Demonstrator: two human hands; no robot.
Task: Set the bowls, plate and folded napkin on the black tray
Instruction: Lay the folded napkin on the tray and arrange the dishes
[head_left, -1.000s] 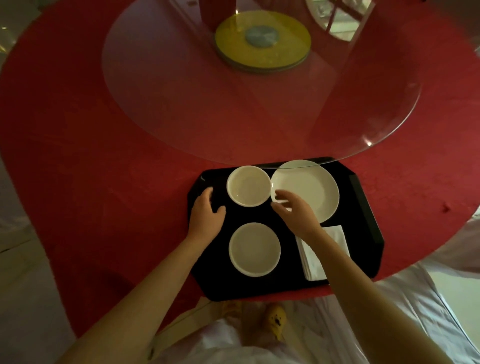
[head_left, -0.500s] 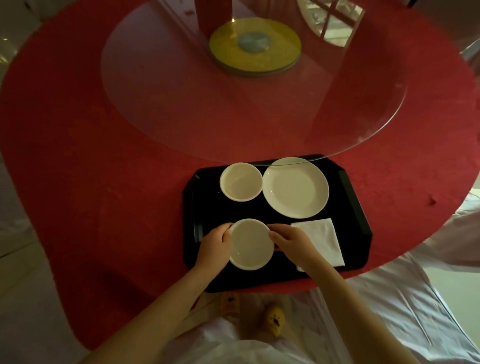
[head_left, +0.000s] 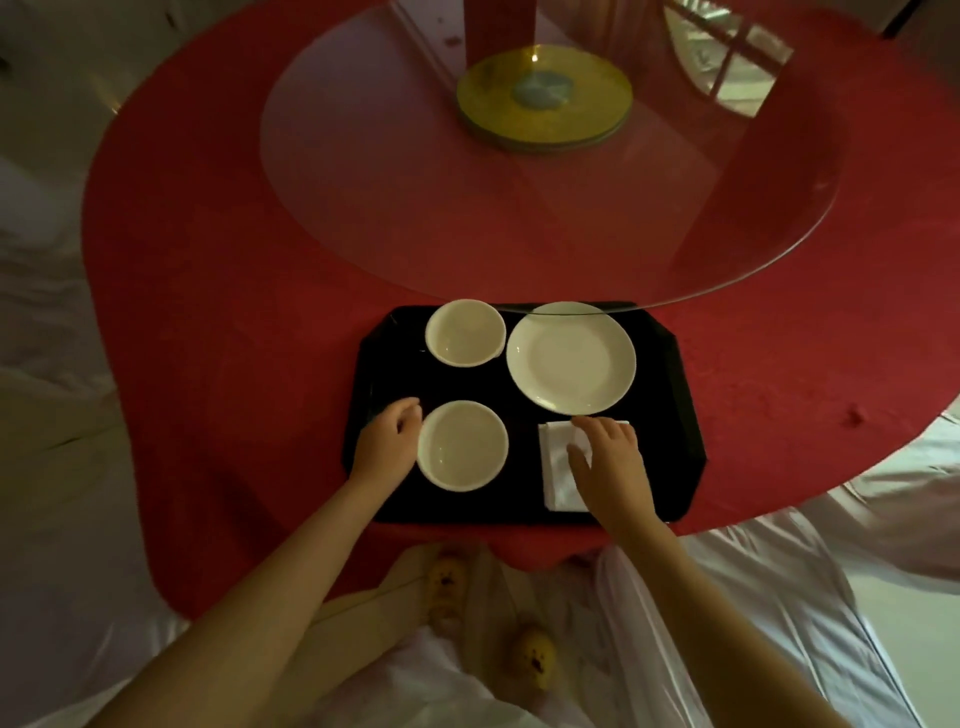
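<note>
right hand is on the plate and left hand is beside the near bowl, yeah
Not quite. The right hand rests on the folded napkin, not the plate. The left hand is beside the near bowl, as the head view shows.

Both forearms outstretched, left hand (head_left: 387, 447) loosely curled, right hand (head_left: 613, 467) flat, palm down.
</note>
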